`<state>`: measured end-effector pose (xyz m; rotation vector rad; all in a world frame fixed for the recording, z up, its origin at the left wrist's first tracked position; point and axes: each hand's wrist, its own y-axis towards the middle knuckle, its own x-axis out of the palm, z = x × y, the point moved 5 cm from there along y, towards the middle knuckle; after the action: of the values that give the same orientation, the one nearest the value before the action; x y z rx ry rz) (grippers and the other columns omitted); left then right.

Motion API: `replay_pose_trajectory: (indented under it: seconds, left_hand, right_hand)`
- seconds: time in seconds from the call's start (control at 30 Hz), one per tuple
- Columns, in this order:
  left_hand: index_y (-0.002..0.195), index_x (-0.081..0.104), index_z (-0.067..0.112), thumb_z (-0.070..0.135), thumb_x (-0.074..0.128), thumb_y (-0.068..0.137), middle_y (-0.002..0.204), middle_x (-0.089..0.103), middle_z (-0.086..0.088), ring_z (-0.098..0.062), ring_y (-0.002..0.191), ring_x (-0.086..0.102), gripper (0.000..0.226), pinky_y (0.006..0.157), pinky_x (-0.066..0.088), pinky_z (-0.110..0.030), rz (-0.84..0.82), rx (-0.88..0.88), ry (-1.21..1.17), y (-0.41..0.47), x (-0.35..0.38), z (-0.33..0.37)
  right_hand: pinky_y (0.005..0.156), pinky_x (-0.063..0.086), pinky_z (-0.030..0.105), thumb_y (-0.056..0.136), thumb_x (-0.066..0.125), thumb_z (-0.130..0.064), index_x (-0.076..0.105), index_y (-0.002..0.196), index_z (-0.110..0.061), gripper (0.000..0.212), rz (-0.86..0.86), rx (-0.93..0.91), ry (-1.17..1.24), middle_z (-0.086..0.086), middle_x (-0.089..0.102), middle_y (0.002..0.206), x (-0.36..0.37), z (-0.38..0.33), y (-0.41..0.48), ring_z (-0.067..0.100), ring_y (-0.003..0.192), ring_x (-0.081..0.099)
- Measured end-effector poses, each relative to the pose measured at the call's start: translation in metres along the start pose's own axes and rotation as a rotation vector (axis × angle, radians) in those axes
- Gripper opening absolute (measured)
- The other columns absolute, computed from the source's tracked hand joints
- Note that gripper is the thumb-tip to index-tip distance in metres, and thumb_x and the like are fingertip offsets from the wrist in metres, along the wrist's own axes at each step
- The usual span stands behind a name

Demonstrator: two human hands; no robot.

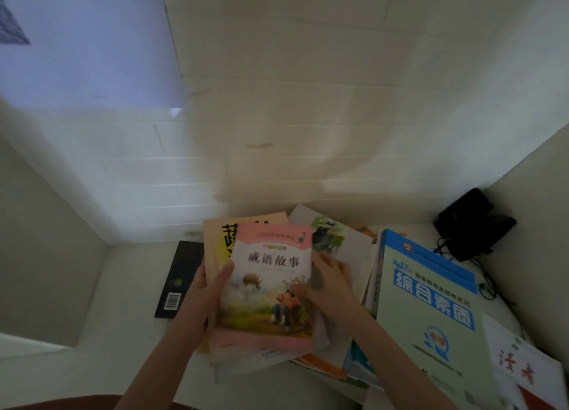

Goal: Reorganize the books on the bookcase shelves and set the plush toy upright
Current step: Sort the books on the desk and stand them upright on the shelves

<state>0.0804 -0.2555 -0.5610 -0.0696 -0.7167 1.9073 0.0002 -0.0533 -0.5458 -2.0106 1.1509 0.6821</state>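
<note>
A pink-covered picture book [271,274] lies on top of a small stack of books on the white shelf [123,286]. My left hand [203,292] grips the stack's left edge, thumb on the pink cover. My right hand [326,283] presses on the book's right edge, fingers on the cover. Under it sit an orange-yellow book [220,240] and a white book with a bird picture [335,240]. A black book [180,278] lies flat to the left. A large blue-and-green workbook [431,311] lies to the right. No plush toy is in view.
A black device [474,221] with cables sits in the back right corner. A white booklet with red characters [523,366] lies at the far right. White side walls close in the compartment on both sides, with a white panelled wall behind.
</note>
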Motion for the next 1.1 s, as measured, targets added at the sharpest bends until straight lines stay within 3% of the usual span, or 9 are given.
replay_pose_trajectory:
  seconds: [0.13,0.27,0.4,0.47,0.57,0.67,0.8,0.97,1.1]
  left_hand:
    - [0.116,0.054,0.018,0.005,0.066,0.082,0.101,0.07,-0.009,-0.021,0.075,0.072,0.038,0.053,0.057,-0.029,0.029,0.096,0.0,-0.005,0.002,0.003]
    - [0.122,0.054,0.02,0.0,0.062,0.082,0.11,0.068,-0.012,-0.029,0.091,0.07,0.045,0.064,0.059,-0.038,0.005,0.222,-0.103,-0.024,0.006,0.018]
    - [0.115,0.053,0.021,-0.003,0.059,0.07,0.1,0.071,-0.004,-0.025,0.084,0.071,0.051,0.06,0.059,-0.036,-0.059,0.384,-0.176,-0.049,0.026,0.061]
    - [0.115,0.049,0.024,-0.003,0.057,0.07,0.098,0.07,0.002,-0.021,0.086,0.07,0.053,0.061,0.058,-0.033,-0.116,0.507,-0.146,-0.057,0.038,0.087]
    - [0.119,0.04,0.036,0.005,0.062,0.077,0.107,0.066,0.011,-0.012,0.102,0.065,0.056,0.075,0.056,-0.025,-0.199,0.64,0.076,-0.054,0.051,0.103]
    - [0.127,0.033,0.039,0.02,0.077,0.077,0.112,0.063,0.013,-0.007,0.108,0.061,0.069,0.08,0.055,-0.023,-0.232,0.544,0.243,-0.035,0.054,0.071]
    - [0.117,0.028,0.041,0.0,0.071,0.075,0.118,0.053,0.008,0.013,0.098,0.058,0.073,0.072,0.051,-0.01,-0.133,0.498,0.261,-0.02,0.053,0.042]
    - [0.133,0.015,0.041,-0.001,0.068,0.078,0.129,0.047,-0.002,-0.014,0.116,0.054,0.087,0.08,0.056,-0.023,-0.059,0.544,0.238,-0.011,0.049,0.044]
    - [0.132,-0.005,0.065,0.0,0.065,0.08,0.136,0.046,-0.004,-0.014,0.108,0.063,0.108,0.075,0.057,-0.027,-0.038,0.625,0.139,-0.016,0.055,0.059]
  right_hand:
    - [0.114,0.021,0.042,0.076,0.073,-0.045,0.004,0.15,-0.036,0.101,-0.129,-0.14,-0.026,-0.008,0.021,0.15,0.013,-0.013,0.012,0.02,0.14,0.015]
    - [0.103,0.044,0.04,0.07,0.08,-0.039,0.002,0.152,-0.021,0.115,-0.214,0.104,0.637,0.001,0.042,0.146,0.003,-0.011,0.004,0.02,0.127,0.049]
    - [0.084,0.057,0.034,0.07,0.078,-0.031,0.049,0.132,-0.016,0.07,-0.171,-0.039,0.826,0.005,0.068,0.117,-0.026,-0.03,-0.016,0.021,0.102,0.068]
    - [0.076,0.058,0.031,0.075,0.074,-0.019,0.053,0.124,-0.017,0.053,-0.083,-0.165,0.883,0.001,0.071,0.109,-0.051,-0.046,-0.024,0.021,0.098,0.069]
    - [0.075,0.058,0.03,0.078,0.07,-0.015,0.049,0.122,-0.022,0.05,0.04,-0.264,0.867,-0.006,0.071,0.108,-0.071,-0.048,-0.026,0.016,0.1,0.068]
    - [0.08,0.056,0.029,0.082,0.072,-0.02,0.034,0.129,-0.022,0.061,0.044,-0.249,0.77,0.001,0.062,0.121,-0.055,-0.026,-0.026,0.014,0.111,0.062]
    - [0.079,0.052,0.016,0.082,0.07,-0.006,0.024,0.118,-0.029,0.062,0.045,-0.224,0.646,0.001,0.051,0.12,-0.026,-0.006,-0.023,-0.002,0.109,0.058]
    - [0.09,0.054,0.029,0.088,0.059,0.004,0.011,0.132,-0.035,0.076,0.206,-0.294,0.542,-0.015,0.042,0.131,-0.026,-0.012,-0.017,-0.002,0.118,0.053]
    - [0.087,0.055,0.03,0.087,0.065,-0.017,-0.002,0.129,-0.069,0.095,0.249,-0.325,0.546,-0.047,0.04,0.125,-0.033,-0.023,-0.019,0.001,0.112,0.059]
